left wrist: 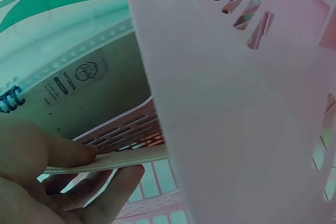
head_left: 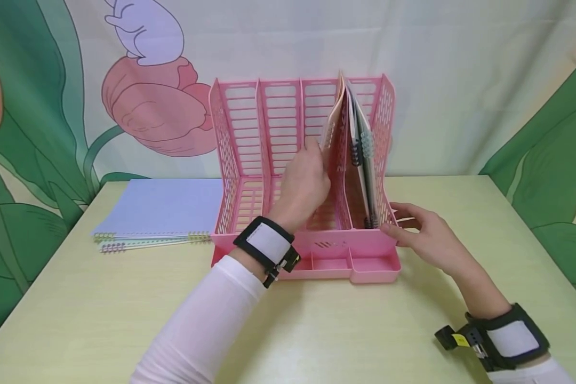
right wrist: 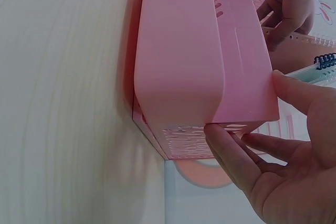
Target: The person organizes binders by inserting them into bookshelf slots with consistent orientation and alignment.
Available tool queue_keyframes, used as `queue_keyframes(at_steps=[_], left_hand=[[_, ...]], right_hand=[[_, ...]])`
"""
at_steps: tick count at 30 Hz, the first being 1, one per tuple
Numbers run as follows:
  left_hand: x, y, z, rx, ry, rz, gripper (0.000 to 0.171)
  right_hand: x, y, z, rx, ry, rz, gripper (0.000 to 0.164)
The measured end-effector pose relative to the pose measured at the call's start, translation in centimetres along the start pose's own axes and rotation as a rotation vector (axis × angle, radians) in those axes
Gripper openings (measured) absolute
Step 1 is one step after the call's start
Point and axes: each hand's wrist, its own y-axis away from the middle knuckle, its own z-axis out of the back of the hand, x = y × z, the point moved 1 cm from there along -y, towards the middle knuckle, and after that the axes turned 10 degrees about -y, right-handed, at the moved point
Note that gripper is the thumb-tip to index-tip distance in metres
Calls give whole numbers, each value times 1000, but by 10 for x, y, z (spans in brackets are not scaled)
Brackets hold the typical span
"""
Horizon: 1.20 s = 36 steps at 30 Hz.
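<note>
A pink desk file rack (head_left: 278, 154) with several upright compartments stands on the table. My left hand (head_left: 300, 178) reaches into it and pinches a thin peach-covered notebook (head_left: 333, 122) in the third compartment from the left, beside a divider. In the left wrist view the notebook's edge (left wrist: 118, 160) lies between thumb and fingers. Spiral notebooks (head_left: 365, 160) stand in the rightmost compartment, slightly tilted. My right hand (head_left: 424, 232) holds the rack's front right corner. Seen from the right wrist, its thumb is at the front panel's top edge and its fingers touch the slotted side wall (right wrist: 186, 140).
Left of the rack, a small stack of spiral notebooks (head_left: 160, 205) with a blue-violet cover lies flat on the table (head_left: 101, 309). Low open trays (head_left: 331, 261) run along the rack's front. A patterned curtain (head_left: 437, 96) hangs close behind.
</note>
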Motion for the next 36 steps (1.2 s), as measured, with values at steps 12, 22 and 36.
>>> queue_keyframes(at_steps=[12, 22, 36], left_hand=[[3, 3, -4, 24, 68, -2, 39], [5, 5, -3, 47, 74, -12, 42], [9, 7, -2, 84, 36, -80, 38]], right_hand=[[0, 0, 0, -6, 11, 0, 74], [0, 0, -1, -3, 4, 13, 74], [1, -1, -1, -5, 7, 1, 74]])
